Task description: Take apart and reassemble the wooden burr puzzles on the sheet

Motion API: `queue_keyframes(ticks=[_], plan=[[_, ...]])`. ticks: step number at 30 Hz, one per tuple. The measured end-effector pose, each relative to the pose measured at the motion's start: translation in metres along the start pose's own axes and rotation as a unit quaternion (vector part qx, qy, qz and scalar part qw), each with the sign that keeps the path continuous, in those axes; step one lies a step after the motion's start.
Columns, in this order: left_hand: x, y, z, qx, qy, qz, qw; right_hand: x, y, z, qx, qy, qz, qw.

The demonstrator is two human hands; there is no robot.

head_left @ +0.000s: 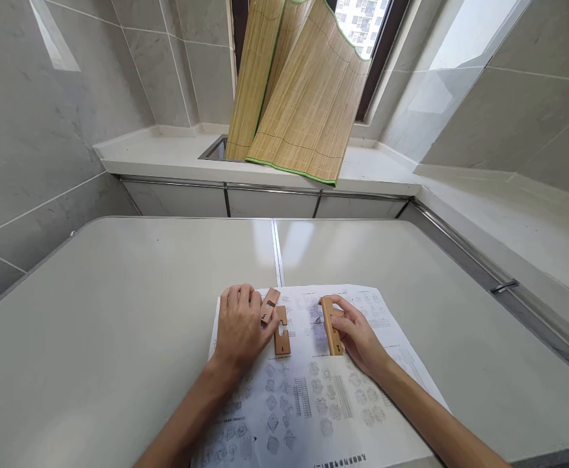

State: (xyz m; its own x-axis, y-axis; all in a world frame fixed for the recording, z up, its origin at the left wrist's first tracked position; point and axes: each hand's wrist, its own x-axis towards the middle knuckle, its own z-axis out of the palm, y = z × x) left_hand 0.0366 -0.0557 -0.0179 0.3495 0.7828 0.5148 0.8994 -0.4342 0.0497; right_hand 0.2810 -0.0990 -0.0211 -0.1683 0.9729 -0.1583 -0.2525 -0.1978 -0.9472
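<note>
My left hand rests on a printed sheet of diagrams and grips a short notched wooden piece, tilted up at its fingertips. Just right of that hand, a second notched wooden piece lies flat on the sheet. My right hand holds a third wooden piece on its edge, with fingers along its right side. The three pieces sit apart from each other.
The sheet lies on a pale table with a centre seam. Behind it a counter carries a sink and a rolled bamboo mat leaning against the window. Tiled walls stand left and right.
</note>
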Motion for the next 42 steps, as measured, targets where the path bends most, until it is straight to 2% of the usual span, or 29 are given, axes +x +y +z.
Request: queue_keyframes(ticks=[6, 13, 19, 24, 37, 42], plan=[[-0.001, 0.003, 0.000, 0.000, -0.012, 0.010, 1.000, 0.000, 0.006, -0.002, -0.030, -0.005, -0.019, 0.999], [-0.001, 0.007, 0.000, -0.031, -0.012, 0.027, 0.999, -0.001, 0.012, 0.002, -0.135, -0.011, -0.050, 0.990], [0.002, 0.001, -0.002, -0.002, -0.003, -0.007, 1.000, -0.001, 0.015, 0.004, -0.213, -0.015, -0.079, 0.974], [0.000, -0.003, 0.002, 0.017, -0.016, -0.021, 0.999, -0.001, 0.016, 0.002, -0.229, -0.019, -0.082, 0.970], [-0.003, 0.009, 0.000, -0.059, -0.026, 0.033, 0.997, -0.001, 0.013, 0.005, -0.232, -0.015, -0.077, 0.969], [-0.003, 0.016, -0.002, -0.104, -0.035, 0.061, 0.992, 0.000, 0.016, 0.006, -0.280, 0.029, -0.107, 0.954]])
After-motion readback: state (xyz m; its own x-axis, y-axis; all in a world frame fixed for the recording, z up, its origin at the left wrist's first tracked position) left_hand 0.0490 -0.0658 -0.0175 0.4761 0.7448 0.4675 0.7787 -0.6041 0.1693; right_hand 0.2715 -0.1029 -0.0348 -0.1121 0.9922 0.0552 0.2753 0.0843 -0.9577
